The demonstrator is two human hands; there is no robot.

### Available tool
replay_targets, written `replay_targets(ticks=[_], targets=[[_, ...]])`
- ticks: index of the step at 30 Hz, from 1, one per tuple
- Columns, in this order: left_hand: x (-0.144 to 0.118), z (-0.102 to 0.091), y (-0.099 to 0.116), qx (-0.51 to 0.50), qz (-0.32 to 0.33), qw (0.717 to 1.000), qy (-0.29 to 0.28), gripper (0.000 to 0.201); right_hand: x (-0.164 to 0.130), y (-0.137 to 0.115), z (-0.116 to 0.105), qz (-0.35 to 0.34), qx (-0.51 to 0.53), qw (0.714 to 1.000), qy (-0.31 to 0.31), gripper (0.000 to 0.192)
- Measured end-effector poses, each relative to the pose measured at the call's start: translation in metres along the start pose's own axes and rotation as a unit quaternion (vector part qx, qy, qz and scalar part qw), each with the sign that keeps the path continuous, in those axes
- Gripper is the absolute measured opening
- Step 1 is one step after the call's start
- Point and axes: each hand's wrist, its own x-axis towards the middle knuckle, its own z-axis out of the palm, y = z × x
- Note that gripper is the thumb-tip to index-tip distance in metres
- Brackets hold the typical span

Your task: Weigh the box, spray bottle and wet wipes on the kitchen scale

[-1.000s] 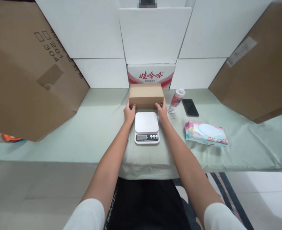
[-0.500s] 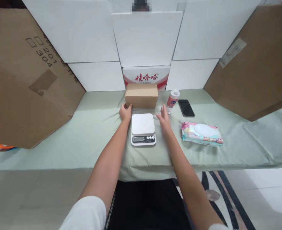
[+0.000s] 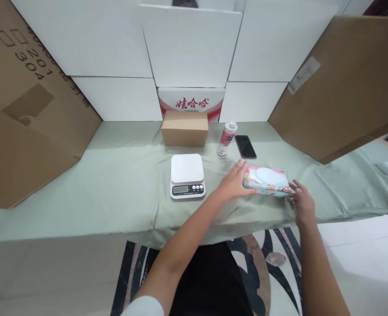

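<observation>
A pink and light-blue pack of wet wipes (image 3: pixel 266 181) with a white lid lies on the cloth to my right. My left hand (image 3: pixel 233 182) grips its left end, thumb along the front side and fingers behind. At the other end, my right hand (image 3: pixel 302 201) has its bent fingers against the pack's right edge. To the left of the pack sits a white kitchen scale (image 3: pixel 187 175) with nothing on its plate. Behind the scale is a closed brown cardboard box (image 3: pixel 185 128). A white bottle with a red label (image 3: pixel 227 138) and a black phone (image 3: pixel 245 146) stand and lie behind the pack.
A pale green cloth (image 3: pixel 121 175) covers the table. Large brown cardboard sheets flank it at left (image 3: pixel 32 123) and right (image 3: pixel 342 87). White panels (image 3: pixel 190 48) and a white carton with red lettering (image 3: pixel 191 103) line the back.
Both hands have moved to the right. My left hand has left the brown box, and both hands are now at the pack of wet wipes. The view has shifted somewhat to the right.
</observation>
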Motion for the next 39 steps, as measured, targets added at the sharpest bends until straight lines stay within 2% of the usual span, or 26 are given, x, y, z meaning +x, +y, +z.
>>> replay_targets(ticks=[1, 3, 7, 11, 14, 19, 22, 25, 28, 31, 34, 39], targets=[[0.007, 0.008, -0.003, -0.002, -0.013, 1.0, -0.028, 0.136, 0.003, 0.0, 0.006, 0.022, 0.006, 0.999, -0.031, 0.066], [0.018, 0.013, -0.013, -0.018, -0.02, 0.999, -0.046, 0.14, 0.004, -0.001, 0.015, 0.049, 0.016, 0.995, -0.079, 0.076], [0.025, 0.012, -0.027, -0.035, 0.005, 0.999, -0.027, 0.137, 0.002, 0.001, 0.027, 0.031, 0.014, 0.998, -0.059, 0.079], [0.013, -0.001, -0.021, -0.028, 0.037, 0.999, -0.006, 0.128, -0.004, -0.003, 0.045, -0.043, 0.058, 0.997, -0.028, 0.07], [-0.011, -0.033, -0.012, -0.01, 0.08, 0.996, 0.035, 0.118, -0.017, -0.025, 0.071, -0.099, 0.103, 0.989, -0.022, 0.069], [-0.074, -0.12, -0.006, 0.085, 0.157, 0.971, 0.159, 0.103, -0.049, -0.089, 0.14, -0.197, 0.169, 0.963, -0.08, 0.069], [-0.106, -0.165, -0.018, 0.136, 0.138, 0.957, 0.215, 0.103, -0.066, -0.119, 0.19, -0.211, 0.211, 0.946, -0.126, 0.071], [-0.12, -0.192, -0.044, 0.115, 0.097, 0.959, 0.239, 0.106, -0.078, -0.131, 0.23, -0.21, 0.208, 0.942, -0.158, 0.072], [-0.121, -0.199, -0.074, 0.036, 0.059, 0.965, 0.253, 0.114, -0.083, -0.131, 0.253, -0.21, 0.179, 0.946, -0.172, 0.072], [-0.116, -0.196, -0.092, -0.041, 0.028, 0.963, 0.267, 0.119, -0.085, -0.126, 0.261, -0.223, 0.161, 0.946, -0.174, 0.069], [-0.114, -0.194, -0.098, -0.072, 0.023, 0.959, 0.272, 0.119, -0.086, -0.12, 0.262, -0.241, 0.158, 0.943, -0.165, 0.067], [-0.116, -0.196, -0.103, -0.054, 0.034, 0.957, 0.283, 0.116, -0.09, -0.114, 0.262, -0.262, 0.157, 0.934, -0.182, 0.068]])
